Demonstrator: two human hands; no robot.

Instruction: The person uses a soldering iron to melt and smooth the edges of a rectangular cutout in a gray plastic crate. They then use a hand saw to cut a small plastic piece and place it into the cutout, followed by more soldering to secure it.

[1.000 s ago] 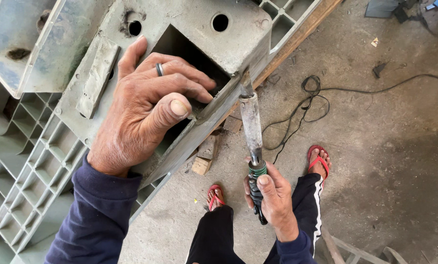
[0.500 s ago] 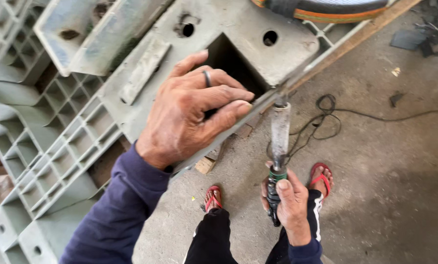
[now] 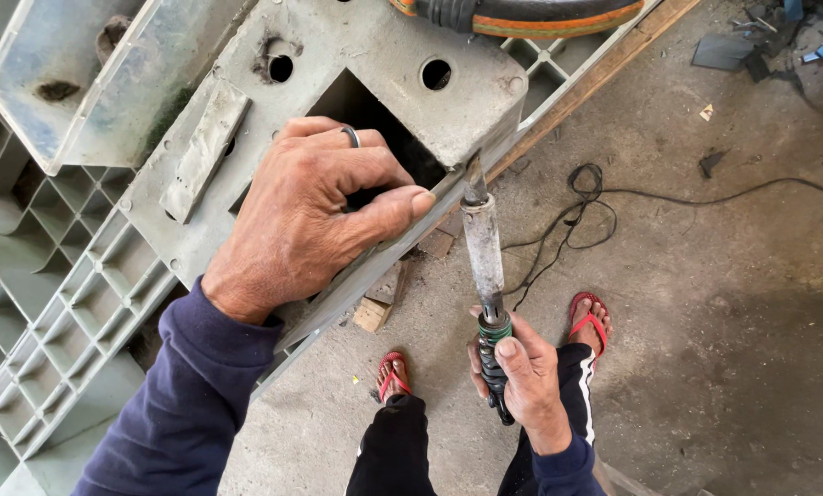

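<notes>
Tool tip (image 3: 475, 180) now against pallet edge (image 3: 448, 188)

A black electric cable (image 3: 604, 197) loops across the bare concrete floor (image 3: 733, 312). A black-and-orange rubber hose (image 3: 531, 16) lies at the top edge. Small wooden blocks (image 3: 372, 314) sit on the floor beside red flip-flop sandals (image 3: 591, 317).

It was a rough workshop or repair yard. The floor (image 3: 724, 303) was stained bare concrete, a black cable (image 3: 604, 197) lay loose on it, grey plastic pallets (image 3: 53, 266) were stacked at the left, and scrap pieces (image 3: 760, 46) lay far right.
</notes>
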